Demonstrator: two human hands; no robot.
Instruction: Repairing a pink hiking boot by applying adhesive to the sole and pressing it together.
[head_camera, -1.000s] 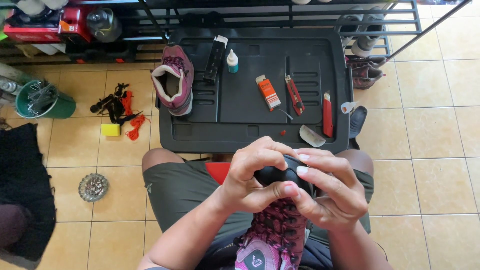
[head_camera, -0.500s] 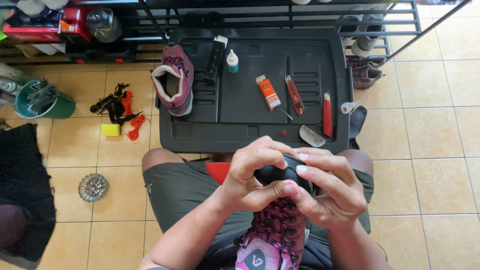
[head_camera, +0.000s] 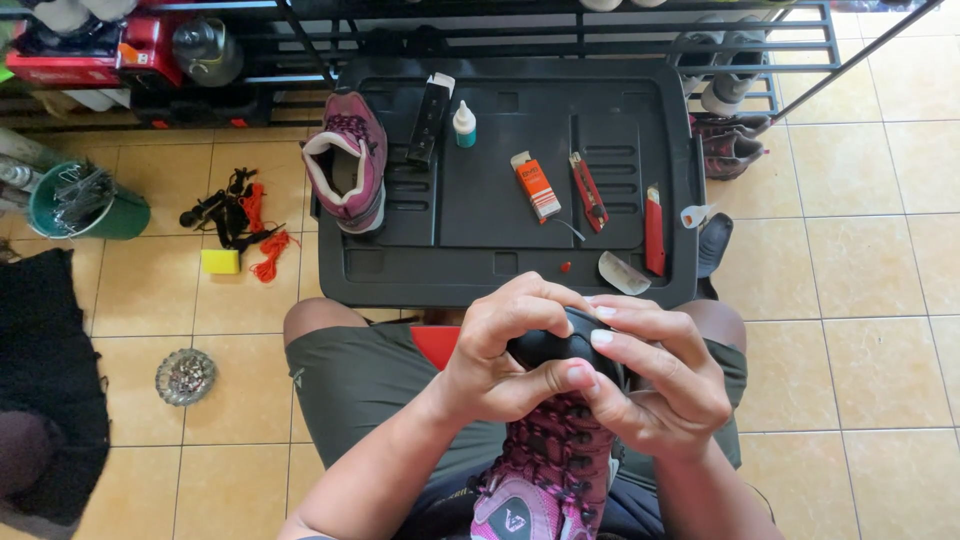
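Note:
A pink and maroon hiking shoe (head_camera: 555, 470) lies on my lap with its black toe cap pointing away from me. My left hand (head_camera: 500, 350) and my right hand (head_camera: 655, 385) both wrap around the black toe (head_camera: 548, 348), fingers pressing on it. The matching pink shoe (head_camera: 345, 170) stands on the left side of a black plastic tray (head_camera: 480, 260) in front of my knees. On the tray lie a small glue bottle (head_camera: 463, 124), an orange tube box (head_camera: 536, 185), a red cutter (head_camera: 588, 190) and a second red knife (head_camera: 654, 230).
A black metal rack (head_camera: 560, 30) stands behind the tray. A green bucket (head_camera: 85, 205) and black and orange laces (head_camera: 245, 215) with a yellow block (head_camera: 220, 261) lie at left on the tiled floor. A small glass dish (head_camera: 185, 376) sits near my left thigh.

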